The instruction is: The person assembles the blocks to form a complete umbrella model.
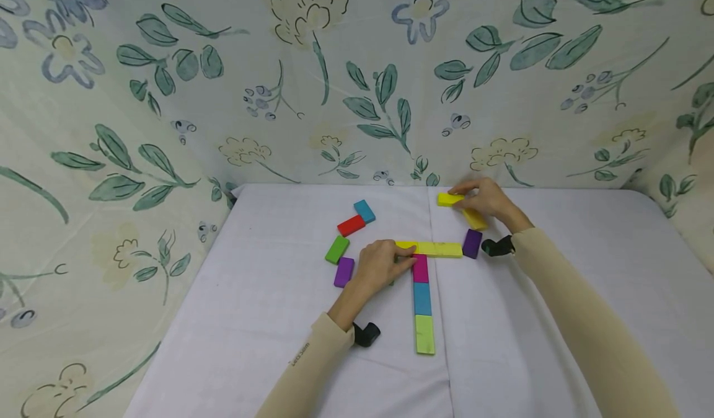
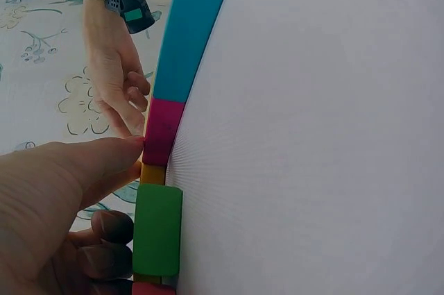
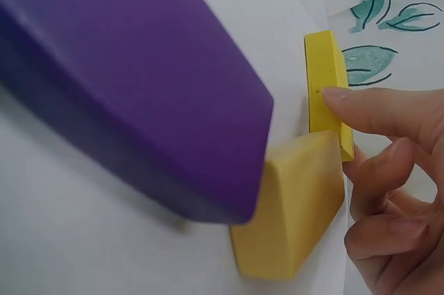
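Note:
My left hand (image 1: pixel 381 263) has its thumb and forefinger at the magenta block (image 1: pixel 421 268), where it meets a row of yellow blocks (image 1: pixel 440 249). In the left wrist view the straight thumb touches the side of that magenta block; the other fingers bend near a green block (image 2: pixel 157 229). Below the magenta block, a blue block (image 1: pixel 422 299) and a lime block (image 1: pixel 424 334) continue the line. At the back right, my right hand (image 1: pixel 485 198) pinches a yellow block (image 1: pixel 448 200) by its long sides. A second yellow block (image 1: pixel 476 219) lies beneath that hand, beside a purple block (image 1: pixel 471 244).
Left of the row, a blue block (image 1: pixel 365 211), a red block (image 1: pixel 351 225), a green block (image 1: pixel 337 250) and a purple block (image 1: pixel 344 272) lie in a curve. A white cloth (image 1: pixel 268 319) covers the table. Flowered fabric (image 1: pixel 334 95) hangs behind it.

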The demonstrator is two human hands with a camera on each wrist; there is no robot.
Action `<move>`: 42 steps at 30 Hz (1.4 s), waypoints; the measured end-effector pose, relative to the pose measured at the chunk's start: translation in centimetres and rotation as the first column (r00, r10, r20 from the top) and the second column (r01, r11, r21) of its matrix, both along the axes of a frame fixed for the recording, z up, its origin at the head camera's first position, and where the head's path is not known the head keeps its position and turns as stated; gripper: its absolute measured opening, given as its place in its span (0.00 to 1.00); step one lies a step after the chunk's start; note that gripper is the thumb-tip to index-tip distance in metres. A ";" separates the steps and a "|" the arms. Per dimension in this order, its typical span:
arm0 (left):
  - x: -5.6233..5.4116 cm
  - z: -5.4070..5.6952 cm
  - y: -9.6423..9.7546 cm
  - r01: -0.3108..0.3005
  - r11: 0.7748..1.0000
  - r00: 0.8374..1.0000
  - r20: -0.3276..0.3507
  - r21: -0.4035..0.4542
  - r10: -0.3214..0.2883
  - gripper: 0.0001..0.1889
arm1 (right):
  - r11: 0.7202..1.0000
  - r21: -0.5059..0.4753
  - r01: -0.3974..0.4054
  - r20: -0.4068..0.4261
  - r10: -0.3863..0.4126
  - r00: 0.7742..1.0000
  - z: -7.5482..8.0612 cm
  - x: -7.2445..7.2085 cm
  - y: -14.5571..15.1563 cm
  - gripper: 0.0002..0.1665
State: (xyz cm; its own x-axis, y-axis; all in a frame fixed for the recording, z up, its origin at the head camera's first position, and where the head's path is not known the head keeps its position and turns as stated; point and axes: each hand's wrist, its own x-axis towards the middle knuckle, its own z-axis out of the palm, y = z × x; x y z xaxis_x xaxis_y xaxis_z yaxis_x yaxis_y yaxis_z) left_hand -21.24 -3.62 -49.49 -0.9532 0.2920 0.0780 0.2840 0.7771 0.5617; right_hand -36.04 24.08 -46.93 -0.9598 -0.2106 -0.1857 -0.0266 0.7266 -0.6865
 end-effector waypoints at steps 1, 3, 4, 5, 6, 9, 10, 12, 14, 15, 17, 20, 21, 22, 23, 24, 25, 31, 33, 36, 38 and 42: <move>0.0 0.0 0.0 -0.001 1.000 1.000 0.001 -0.001 0.001 0.19 | 1.000 0.000 -0.003 0.002 0.003 1.000 0.0 0.0 0.0 0.23; 0.0 0.1 0.0 -0.003 1.000 1.000 0.005 -0.004 0.003 0.19 | 1.000 0.003 -0.010 0.004 0.010 1.000 0.1 0.1 0.0 0.23; 0.0 0.1 0.0 -0.003 1.000 1.000 0.008 -0.003 0.003 0.19 | 1.000 0.002 -0.012 0.005 0.012 1.000 0.1 0.1 0.1 0.23; 0.0 0.1 0.0 -0.003 1.000 1.000 0.011 -0.002 0.003 0.19 | 1.000 0.003 -0.015 0.007 0.015 1.000 0.1 0.1 0.1 0.23; 0.0 0.1 0.0 -0.003 1.000 1.000 0.013 0.000 0.003 0.19 | 1.000 0.003 -0.017 0.008 0.017 1.000 0.1 0.2 0.1 0.23; 0.1 0.2 0.0 -0.004 1.000 1.000 0.013 0.001 0.004 0.19 | 1.000 -0.003 -0.020 0.007 0.020 1.000 0.1 0.1 0.0 0.23; 0.1 0.2 0.0 -0.004 1.000 1.000 0.012 0.000 0.004 0.19 | 1.000 -0.005 -0.021 0.006 0.021 1.000 0.0 0.2 0.0 0.23; 0.1 0.2 0.0 -0.005 1.000 1.000 0.010 -0.002 0.005 0.19 | 1.000 -0.004 -0.024 0.000 0.024 1.000 0.0 0.1 0.0 0.23; 0.1 0.2 -0.1 -0.006 1.000 1.000 0.009 -0.004 0.006 0.19 | 1.000 -0.002 -0.030 -0.008 0.030 1.000 -0.1 0.0 -0.1 0.23; 0.1 0.2 -0.1 -0.006 1.000 1.000 0.009 -0.005 0.006 0.19 | 0.999 0.000 -0.034 -0.012 0.034 0.999 -0.1 0.0 -0.1 0.23; 0.1 0.2 -0.1 -0.005 1.000 1.000 0.007 -0.005 0.005 0.19 | 0.999 0.005 -0.041 -0.019 0.041 0.999 -0.2 0.0 -0.1 0.22; 0.1 0.2 0.0 -0.003 1.000 1.000 0.009 -0.006 0.003 0.19 | 0.999 0.034 -0.026 -0.027 0.027 0.999 -0.1 0.2 0.0 0.24; 0.1 0.2 0.0 -0.002 1.000 1.000 0.008 -0.007 0.002 0.19 | 0.999 0.046 -0.010 -0.036 0.012 0.999 0.0 0.4 0.1 0.24; 0.1 0.2 0.1 -0.002 1.000 1.000 0.008 -0.006 0.002 0.19 | 0.998 0.060 0.005 -0.048 -0.003 0.999 0.0 0.6 0.3 0.25; 0.1 0.2 0.2 -0.002 1.000 1.000 0.009 -0.006 0.002 0.19 | 0.997 0.074 0.022 -0.058 -0.018 0.998 0.1 0.9 0.5 0.26; 0.1 0.1 0.2 -0.003 1.000 1.000 0.011 -0.005 0.003 0.19 | 0.995 0.088 0.039 -0.066 -0.034 0.997 0.2 1.2 0.7 0.28; 0.1 0.1 0.3 -0.003 1.000 1.000 0.012 -0.005 0.003 0.19 | 0.992 0.109 0.057 -0.076 -0.049 0.996 0.3 1.6 1.0 0.29; 0.2 0.1 0.4 -0.004 1.000 1.000 0.008 -0.012 0.004 0.19 | 0.979 0.189 0.075 -0.083 -0.060 0.995 0.4 4.0 2.4 0.33; 0.2 0.2 0.5 -0.003 1.000 1.000 0.006 -0.012 0.003 0.19 | 0.980 0.187 0.074 -0.081 -0.060 0.995 0.1 4.7 2.8 0.34; 0.1 0.3 0.4 -0.006 1.000 1.000 0.009 -0.006 0.006 0.19 | 0.986 0.156 0.062 -0.087 -0.049 0.995 -0.3 5.5 3.1 0.37; 0.1 0.3 0.4 -0.010 1.000 1.000 0.015 -0.006 0.010 0.19 | 0.990 0.132 0.058 -0.095 -0.046 0.994 -0.7 5.8 3.2 0.37; 0.1 0.3 0.2 -0.016 1.000 1.000 0.022 -0.008 0.017 0.19 | 0.994 0.096 0.046 -0.132 -0.033 0.991 -1.5 6.2 3.4 0.32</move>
